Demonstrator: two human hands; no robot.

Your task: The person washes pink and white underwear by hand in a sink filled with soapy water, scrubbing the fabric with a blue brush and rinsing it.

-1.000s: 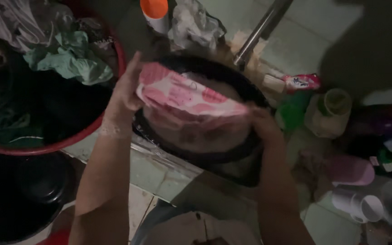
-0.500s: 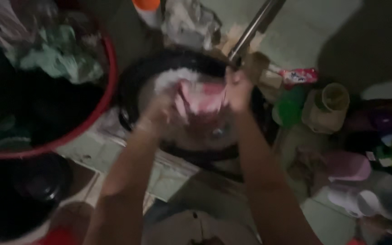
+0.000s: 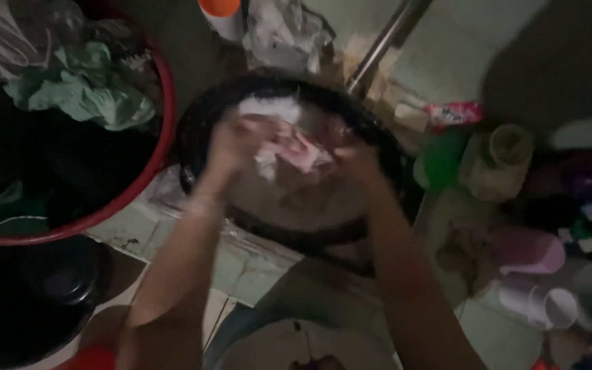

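A pink and white cloth (image 3: 294, 152) is bunched up over a black wash basin (image 3: 203, 127) in the middle of the view. My left hand (image 3: 231, 142) grips its left side. My right hand (image 3: 354, 163) grips its right side. Both hands are blurred with motion, and the cloth is crumpled between them just above the cloudy water (image 3: 289, 202) in the basin.
A red tub (image 3: 152, 168) of dark and green clothes stands at the left. A dark bucket (image 3: 32, 291) sits below it. A metal pipe (image 3: 381, 44) runs behind the basin. Bottles, cups, a pink scoop (image 3: 525, 250) and a green container (image 3: 443, 161) crowd the right.
The cloth was held spread out flat above the basin; now it is bunched together between my hands and lower, down in the basin.
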